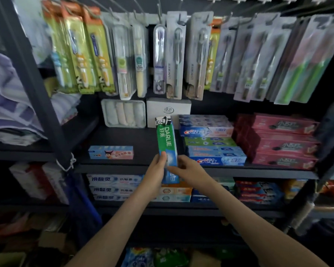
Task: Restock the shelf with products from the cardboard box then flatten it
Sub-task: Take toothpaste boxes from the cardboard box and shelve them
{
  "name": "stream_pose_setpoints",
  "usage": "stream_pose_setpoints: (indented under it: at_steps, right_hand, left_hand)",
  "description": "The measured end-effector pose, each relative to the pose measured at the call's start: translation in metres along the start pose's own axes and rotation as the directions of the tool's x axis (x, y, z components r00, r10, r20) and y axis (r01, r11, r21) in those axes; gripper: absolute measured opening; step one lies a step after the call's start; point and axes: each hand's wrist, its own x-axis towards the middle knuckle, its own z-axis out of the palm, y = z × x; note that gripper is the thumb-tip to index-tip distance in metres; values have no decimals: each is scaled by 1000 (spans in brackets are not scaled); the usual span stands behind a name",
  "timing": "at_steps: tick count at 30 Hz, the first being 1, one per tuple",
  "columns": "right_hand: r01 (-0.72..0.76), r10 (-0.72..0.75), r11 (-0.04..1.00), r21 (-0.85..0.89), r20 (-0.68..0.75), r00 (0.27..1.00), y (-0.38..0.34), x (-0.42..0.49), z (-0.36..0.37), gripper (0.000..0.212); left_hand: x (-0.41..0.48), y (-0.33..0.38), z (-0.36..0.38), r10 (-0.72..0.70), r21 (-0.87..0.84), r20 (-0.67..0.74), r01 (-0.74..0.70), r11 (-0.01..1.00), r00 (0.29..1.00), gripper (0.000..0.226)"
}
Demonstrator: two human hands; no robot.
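We observe both hands on one green and blue toothpaste box [166, 140], held lengthwise at the front of the middle shelf [123, 138]. The left hand [157, 167] grips the box's near left edge, fingers [162, 156] clamped on it with the thumb across the printed face. The right hand [189, 168] pinches the near right edge, fingers [176, 167] closed on the carton. The far end of the box rises over the shelf board and its near end hangs below the shelf's front lip; we cannot tell whether it touches the board. It sits just beside the left of a stack of blue and green toothpaste cartons [212, 145], and to the right of that stack stand pink cartons [281, 140]. A small blue carton with a cartoon figure [110, 152] lies well to the left, at the shelf front. Behind stand a white box [168, 110] and a tray of rolled cloths [123, 116]. Packaged toothbrushes [174, 54] hang on hooks above. More toothpaste cartons [114, 186] fill the shelf below.
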Motion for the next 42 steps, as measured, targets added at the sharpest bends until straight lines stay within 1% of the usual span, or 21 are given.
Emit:
stream_pose_setpoints:
  at_steps: [1, 3, 6, 8, 10, 12, 14, 17, 20, 22, 24, 27, 29, 31, 33, 34, 35, 37, 39, 40, 42]
  right_hand:
    - [26, -27, 996, -87, -15, 1000, -3, 7, -4, 32]
    - [70, -79, 969, -238, -30, 996, -8, 25, -14, 31]
    - [81, -107, 898, -432, -37, 994, -20, 58, -25, 28]
    - [107, -135, 800, -591, -4, 991, -27, 83, -23, 28]
    - [117, -161, 724, -679, -1, 987, -30, 107, -17, 25]
    - [106, -181, 682, -723, -27, 983, -31, 132, -11, 26]
    - [103, -221, 615, -782, -46, 974, -32, 157, -5, 32]
    - [77, -266, 464, -882, -56, 962, -32, 194, 1, 38]
    - [3, -172, 387, -922, -69, 983, -28, 218, 7, 37]
    - [-27, -110, 373, -927, -74, 991, -23, 226, 9, 36]
    - [-46, -73, 396, -917, -81, 994, -18, 228, 8, 38]
    - [-29, -92, 396, -918, -71, 993, -12, 226, 9, 43]
    - [2, -144, 422, -907, -65, 987, -10, 218, 11, 46]
    - [55, -239, 495, -867, -75, 968, -11, 197, 10, 49]
    - [171, -411, 554, -815, -89, 907, -7, 162, 3, 49]
    - [214, -493, 581, -786, -130, 860, -3, 140, -3, 46]
    - [224, -533, 610, -760, -185, 826, 3, 115, -11, 41]
    - [169, -526, 644, -746, -271, 806, 21, 60, -32, 34]
    - [64, -455, 673, -737, -344, 821, 48, 3, -59, 36]
    - [0, -399, 693, -721, -383, 833, 65, -26, -73, 35]
    - [-140, -270, 728, -672, -468, 842, 99, -87, -102, 32]
  left_hand:
    - [4, 4, -3, 59, 113, -22, -56, 992, 998, 44]
    - [14, 12, -14, 215, 348, -108, -165, 923, 971, 45]
    - [24, 19, -34, 410, 521, -218, -249, 816, 886, 66]
    - [27, 24, -47, 547, 678, -196, -291, 675, 814, 68]
    - [33, 32, -57, 627, 795, -77, -332, 508, 776, 57]
    - [45, 37, -66, 644, 873, 49, -346, 344, 764, 43]
    - [59, 38, -74, 652, 911, 120, -344, 227, 749, 34]
    - [75, 27, -83, 651, 934, 172, -333, 132, 739, 28]
    - [86, 19, -90, 658, 951, 185, -302, 68, 730, 27]
    - [93, 16, -94, 667, 955, 176, -290, 62, 724, 26]
    - [98, 18, -97, 653, 965, 137, -250, 83, 745, 25]
    - [99, 22, -96, 625, 973, 109, -211, 92, 773, 28]
    - [96, 24, -90, 621, 970, 111, -222, 104, 776, 29]
    - [90, 26, -75, 636, 954, 119, -266, 139, 762, 31]
    - [79, 25, -50, 640, 924, 130, -327, 199, 758, 33]
    - [72, 22, -34, 645, 896, 154, -381, 228, 748, 34]
    - [63, 20, -15, 654, 858, 185, -445, 256, 734, 35]
    - [43, 12, 28, 638, 764, 248, -552, 334, 729, 34]
    - [21, -2, 75, 554, 670, 329, -602, 434, 765, 35]
    - [11, -12, 100, 504, 634, 385, -619, 464, 773, 37]
    - [-13, -34, 152, 438, 562, 518, -679, 472, 734, 36]
